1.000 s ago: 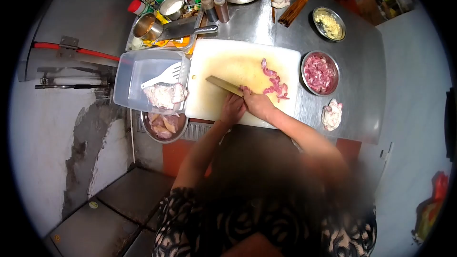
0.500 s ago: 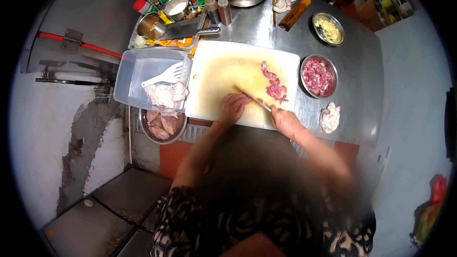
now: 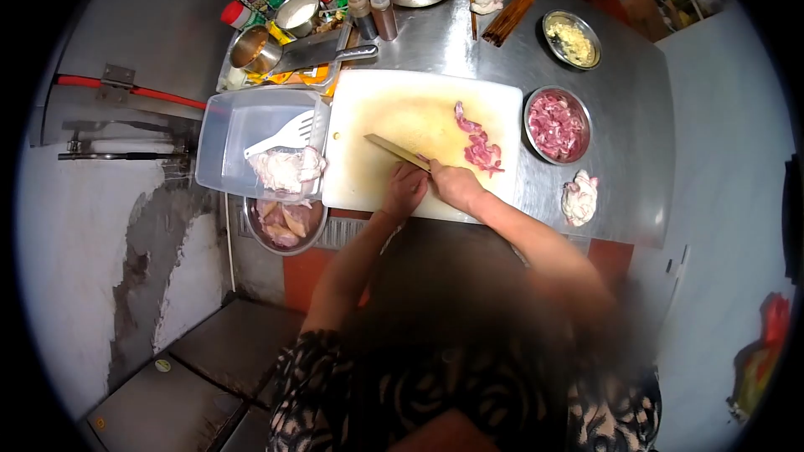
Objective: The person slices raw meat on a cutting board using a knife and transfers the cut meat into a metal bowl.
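My right hand [image 3: 456,187] is wrapped round the handle of a knife [image 3: 395,150], whose blade points up and left across the white cutting board [image 3: 368,100]. My left hand [image 3: 406,189] rests on the board's near part, right beside the blade, with its fingers curled together. Whatever lies under those fingers is hidden. Strips of cut raw meat [image 3: 477,146] form a loose line on the right half of the board. To the right of the board stands a steel bowl of cut meat [image 3: 556,125].
Left of the board sits a clear plastic bin [image 3: 219,130] with a white slotted spatula [image 3: 285,136] and pale meat or skin. Below it is a bowl of raw chicken pieces [image 3: 286,222]. A cleaver [image 3: 314,56], squeeze bottles [image 3: 383,17] and skewers [image 3: 512,15] lie toward the back.
My right hand has moved left and slightly up, closer to my left hand. The knife's visible blade now reaches farther left over the board. The view has shifted slightly.
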Motion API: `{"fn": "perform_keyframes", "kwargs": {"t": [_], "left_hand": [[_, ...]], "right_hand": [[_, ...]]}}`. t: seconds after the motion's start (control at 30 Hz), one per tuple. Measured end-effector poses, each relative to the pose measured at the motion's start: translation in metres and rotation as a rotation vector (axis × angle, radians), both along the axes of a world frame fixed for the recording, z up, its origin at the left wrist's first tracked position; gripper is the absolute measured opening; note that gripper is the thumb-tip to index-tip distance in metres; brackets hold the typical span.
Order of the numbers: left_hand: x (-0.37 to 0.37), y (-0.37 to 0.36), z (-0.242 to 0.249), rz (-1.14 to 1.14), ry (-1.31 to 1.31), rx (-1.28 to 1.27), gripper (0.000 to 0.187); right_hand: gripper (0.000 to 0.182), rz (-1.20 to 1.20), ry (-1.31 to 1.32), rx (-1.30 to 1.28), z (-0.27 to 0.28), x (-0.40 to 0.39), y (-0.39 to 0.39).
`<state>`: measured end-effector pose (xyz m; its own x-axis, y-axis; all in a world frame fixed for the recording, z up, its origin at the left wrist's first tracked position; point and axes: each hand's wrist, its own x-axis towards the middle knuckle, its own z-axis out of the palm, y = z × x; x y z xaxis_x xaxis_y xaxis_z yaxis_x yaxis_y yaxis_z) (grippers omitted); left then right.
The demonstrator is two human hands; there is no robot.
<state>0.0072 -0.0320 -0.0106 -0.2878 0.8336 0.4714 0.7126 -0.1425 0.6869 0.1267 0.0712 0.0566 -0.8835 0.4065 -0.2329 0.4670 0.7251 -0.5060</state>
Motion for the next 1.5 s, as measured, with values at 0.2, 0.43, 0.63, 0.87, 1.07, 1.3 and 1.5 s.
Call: {"fn": "perform_keyframes", "kwargs": {"t": [0.2, 0.43, 0.63, 0.87, 1.07, 1.3, 1.5], "left_hand": [[-0.003, 0.002, 0.006, -0.002, 0.002, 0.065, 0.019], [0.001, -0.003, 0.018, -0.034, 0.034, 0.064, 0.021], [-0.002, -0.003, 0.015, -0.009, 0.062, 0.004, 0.02], [-0.003, -0.002, 0.006, -0.04, 0.026, -0.01, 0.019], [-0.001, -0.001, 0.011, 0.02, 0.02, -0.004, 0.018], [-0.001, 0.001, 0.021, -0.085, 0.005, 0.026, 0.021], [-0.002, -0.002, 0.011, -0.025, 0.005, -0.036, 0.017]], "right_hand": [[0.025, -0.021, -0.127, -0.088, 0.021, 0.072, 0.023], [0.027, -0.33, 0.0, 0.015, 0.032, 0.075, 0.021], [0.023, 0.019, -0.141, -0.011, 0.048, 0.075, -0.004], [0.021, 0.006, -0.033, -0.064, 0.005, -0.001, 0.003], [0.017, -0.01, -0.01, -0.119, 0.001, 0.002, 0.022], [0.026, -0.115, 0.034, 0.046, 0.025, 0.076, 0.016], [0.035, -0.005, -0.083, -0.057, 0.041, 0.072, -0.001]]}}
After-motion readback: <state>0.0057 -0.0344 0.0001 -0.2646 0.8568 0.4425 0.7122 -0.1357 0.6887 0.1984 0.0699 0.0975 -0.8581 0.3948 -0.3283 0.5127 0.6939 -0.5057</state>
